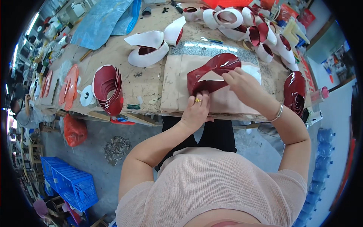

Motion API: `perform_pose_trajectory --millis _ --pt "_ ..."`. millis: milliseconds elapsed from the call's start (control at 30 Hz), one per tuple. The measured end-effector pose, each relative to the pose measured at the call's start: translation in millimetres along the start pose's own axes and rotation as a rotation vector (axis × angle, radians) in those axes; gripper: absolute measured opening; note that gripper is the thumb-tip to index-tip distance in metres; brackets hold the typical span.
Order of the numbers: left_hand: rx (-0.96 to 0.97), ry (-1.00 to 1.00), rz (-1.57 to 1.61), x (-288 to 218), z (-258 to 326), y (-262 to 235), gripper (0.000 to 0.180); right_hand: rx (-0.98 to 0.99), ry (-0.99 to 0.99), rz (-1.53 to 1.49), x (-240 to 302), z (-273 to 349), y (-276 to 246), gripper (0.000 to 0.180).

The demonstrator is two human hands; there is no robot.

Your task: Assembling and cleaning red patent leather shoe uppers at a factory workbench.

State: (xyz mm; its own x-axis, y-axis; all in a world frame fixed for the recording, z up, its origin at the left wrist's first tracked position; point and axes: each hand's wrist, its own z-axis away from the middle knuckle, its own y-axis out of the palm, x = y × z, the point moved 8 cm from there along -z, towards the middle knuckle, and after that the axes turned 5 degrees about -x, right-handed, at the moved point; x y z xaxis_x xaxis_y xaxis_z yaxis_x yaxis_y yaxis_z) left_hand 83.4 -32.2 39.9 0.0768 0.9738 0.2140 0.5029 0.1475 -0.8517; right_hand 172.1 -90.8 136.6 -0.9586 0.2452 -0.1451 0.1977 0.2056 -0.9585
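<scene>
Hands: the left hand [196,112] and right hand [245,86] both grasp with their fingers, left at the near edge, right at the right end.
Glossy dark-red curved strip [223,62]: held over a flat pale-beige sheet [174,85].
Scuffed tan surface [141,85]: carries nested dark-red curved pieces [101,81] at left, translucent blue plastic sheeting [100,28] at far left.
Room: blue plastic crates [72,181] stand on grey concrete floor [100,138]; clear-blue plastic jugs [321,162] line the right side.
</scene>
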Motion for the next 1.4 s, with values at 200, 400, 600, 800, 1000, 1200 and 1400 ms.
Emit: perform_pose_trajectory --millis 200,400,600,800,1000,1200,1400 --pt "-0.047 -0.050 0.096 4.9 1.8 -2.3 0.106 -0.155 -0.132 -0.189 -8.8 6.6 14.1 0.025" --pt "0.034 -0.009 0.052 3.6 -3.5 -1.9 0.104 -0.097 -0.137 -0.155 -12.4 1.4 21.9 0.013" --pt "0.025 0.039 -0.010 4.8 -5.1 -7.0 0.104 0.044 0.295 -0.275 -37.3 14.3 59.1 0.017" --pt "0.056 0.028 0.072 6.6 -9.0 -11.2 0.105 0.178 0.452 -0.345 -42.6 16.3 73.9 0.020" --pt "0.117 -0.042 0.165 3.7 -18.8 -6.2 0.104 -0.012 0.461 -0.366 -35.3 23.5 53.6 0.015" --pt "0.127 0.013 0.173 -7.6 -30.1 -8.7 0.101 -0.068 0.460 -0.311 -30.3 30.3 57.4 0.018" --pt "0.225 0.111 0.102 -9.2 -6.7 22.1 0.098 -0.565 0.207 -0.404 49.3 24.5 6.6 0.038"
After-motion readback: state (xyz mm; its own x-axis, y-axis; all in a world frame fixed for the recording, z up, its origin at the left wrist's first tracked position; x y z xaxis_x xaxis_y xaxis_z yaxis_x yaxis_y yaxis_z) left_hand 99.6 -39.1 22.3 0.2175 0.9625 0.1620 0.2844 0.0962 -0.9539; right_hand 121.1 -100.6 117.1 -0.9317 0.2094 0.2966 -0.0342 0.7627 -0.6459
